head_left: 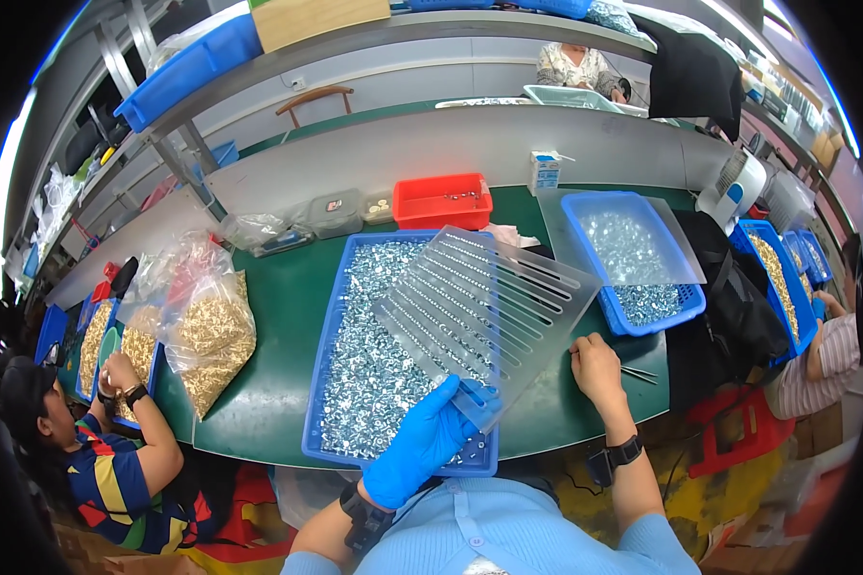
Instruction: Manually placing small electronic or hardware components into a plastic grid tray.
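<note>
My left hand (pixel 422 443), in a blue glove, grips the near corner of a clear slotted plastic plate (pixel 544 335). The plate tilts over a blue basket (pixel 314 407) filled with small shiny metal parts (pixel 364 383). Rows of the same small parts sit in the plate's slots toward its left, while slots on the right show no parts. My bare right hand (pixel 599 372) rests on the green table (pixel 268 383) right of the plate, its fingers curled; whatever they may hold is hidden. Beside it lies a pair of metal tweezers (pixel 641 375).
A second blue basket (pixel 686 311) of metal parts, partly covered by a clear sheet, stands right. Behind are a red tray (pixel 403 203) and small box (pixel 545 171). Left lies a bag of brass-coloured parts (pixel 216 331). Co-workers sit left (pixel 96 470), right (pixel 820 374) and across (pixel 575 67).
</note>
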Motion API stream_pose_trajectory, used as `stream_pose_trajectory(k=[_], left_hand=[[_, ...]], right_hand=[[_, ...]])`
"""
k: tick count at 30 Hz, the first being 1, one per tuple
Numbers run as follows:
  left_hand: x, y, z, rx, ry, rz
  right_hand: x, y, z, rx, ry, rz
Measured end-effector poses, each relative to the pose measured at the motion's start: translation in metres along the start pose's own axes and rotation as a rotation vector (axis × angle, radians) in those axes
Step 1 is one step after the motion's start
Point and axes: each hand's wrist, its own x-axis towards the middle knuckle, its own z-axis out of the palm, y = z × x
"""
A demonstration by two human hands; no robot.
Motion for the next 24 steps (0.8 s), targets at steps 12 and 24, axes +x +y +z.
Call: stream_pose_trajectory(k=[12, 24], left_hand=[[0.002, -0.002, 0.001, 0.059, 0.013, -0.011], [0.003, -0.003, -0.002, 0.044, -0.028, -0.042]], right_hand=[[-0.002, -0.07, -0.02, 0.645, 0.1, -0.374], [-0.058, 0.055, -0.027, -0.059, 0.219, 0.085]])
